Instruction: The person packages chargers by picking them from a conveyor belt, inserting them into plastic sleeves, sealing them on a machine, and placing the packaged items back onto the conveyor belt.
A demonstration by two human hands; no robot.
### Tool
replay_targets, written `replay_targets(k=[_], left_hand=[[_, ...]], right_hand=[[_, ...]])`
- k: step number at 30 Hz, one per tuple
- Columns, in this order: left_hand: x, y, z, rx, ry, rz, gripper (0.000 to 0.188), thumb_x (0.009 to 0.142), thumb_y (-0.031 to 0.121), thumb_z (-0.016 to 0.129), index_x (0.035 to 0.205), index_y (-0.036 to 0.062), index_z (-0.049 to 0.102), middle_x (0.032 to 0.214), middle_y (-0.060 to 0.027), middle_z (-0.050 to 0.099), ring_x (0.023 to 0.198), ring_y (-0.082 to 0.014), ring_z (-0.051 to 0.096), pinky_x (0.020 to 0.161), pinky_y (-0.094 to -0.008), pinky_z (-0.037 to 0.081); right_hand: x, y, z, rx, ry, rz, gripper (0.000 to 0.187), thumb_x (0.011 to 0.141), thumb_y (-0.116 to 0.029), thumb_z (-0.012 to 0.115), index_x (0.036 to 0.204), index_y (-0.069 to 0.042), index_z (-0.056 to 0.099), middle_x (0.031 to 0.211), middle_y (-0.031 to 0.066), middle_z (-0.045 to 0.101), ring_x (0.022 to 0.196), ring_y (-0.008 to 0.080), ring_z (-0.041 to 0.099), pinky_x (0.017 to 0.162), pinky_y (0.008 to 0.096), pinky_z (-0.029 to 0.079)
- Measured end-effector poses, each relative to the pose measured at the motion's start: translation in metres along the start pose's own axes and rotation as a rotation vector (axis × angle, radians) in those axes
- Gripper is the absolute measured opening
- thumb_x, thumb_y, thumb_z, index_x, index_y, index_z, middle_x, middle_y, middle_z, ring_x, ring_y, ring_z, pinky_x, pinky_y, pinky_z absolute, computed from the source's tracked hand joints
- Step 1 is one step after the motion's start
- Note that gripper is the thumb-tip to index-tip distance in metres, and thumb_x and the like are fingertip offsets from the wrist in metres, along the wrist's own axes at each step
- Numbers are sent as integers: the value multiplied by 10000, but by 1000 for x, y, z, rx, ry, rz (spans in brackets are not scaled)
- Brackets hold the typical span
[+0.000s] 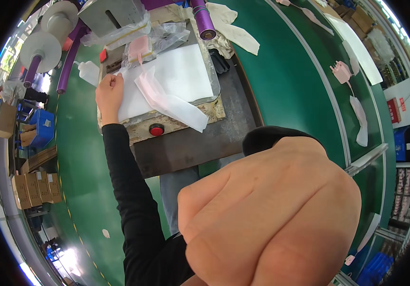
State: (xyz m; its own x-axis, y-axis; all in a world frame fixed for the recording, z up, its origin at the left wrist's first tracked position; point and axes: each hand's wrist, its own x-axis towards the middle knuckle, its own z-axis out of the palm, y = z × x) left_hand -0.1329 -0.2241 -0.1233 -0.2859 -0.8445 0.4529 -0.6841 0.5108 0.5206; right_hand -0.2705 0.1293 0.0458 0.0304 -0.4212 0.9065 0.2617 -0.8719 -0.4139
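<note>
My left hand (109, 97) is closed in a loose fist at the left edge of a white pad (181, 64) on the machine's bed. Whether anything is inside its fingers is hidden. Across the pad lies a pale pink cable in a white translucent sleeve (159, 95). It runs up to a pink charger block (139, 48) in clear plastic film. Very close to the camera, my right hand (271, 214) is raised, back toward the view, its fingers curled under. Whatever it grips, if anything, is out of sight.
A red push button (156, 129) sits on the machine's worn front. Purple rollers (202, 21) and film reels (40, 52) stand at the back. On the right, a green conveyor (305, 95) carries another pink charger (341, 71). Cardboard boxes (33, 188) stand at left.
</note>
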Motion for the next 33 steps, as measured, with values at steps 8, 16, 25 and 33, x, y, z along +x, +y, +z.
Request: replay_targets(k=[8,16,25,33], left_hand=[[0,-4,-3,-5,7,16,337,899,387,697,823,60,671,674,-77,609,653,-269,583,663,-388,476],[0,-9,-3,11,-8,5,349,902,397,693,827,57,672,670,-78,603,650,-270,581,659,-391,473],[2,-1,3,-13,8,6,330,901,379,701,823,60,677,660,-76,601,646,-275,584,654,-396,472],[3,-11,-4,-16,34,38,280,886,355,705,864,76,714,768,-137,705,772,-373,685,694,-458,518]], right_hand=[[1,4,0,7,3,-10,180,985,-170,646,832,-111,570,823,36,612,694,158,607,587,322,473],[1,5,2,13,2,-7,185,989,-182,644,833,-118,567,821,33,608,687,152,597,585,321,460],[4,2,-3,24,-8,14,191,993,-197,642,833,-125,564,819,30,602,680,144,585,583,319,444],[20,34,-66,25,81,267,189,1025,-265,593,919,-120,537,845,10,530,711,128,515,702,338,423]])
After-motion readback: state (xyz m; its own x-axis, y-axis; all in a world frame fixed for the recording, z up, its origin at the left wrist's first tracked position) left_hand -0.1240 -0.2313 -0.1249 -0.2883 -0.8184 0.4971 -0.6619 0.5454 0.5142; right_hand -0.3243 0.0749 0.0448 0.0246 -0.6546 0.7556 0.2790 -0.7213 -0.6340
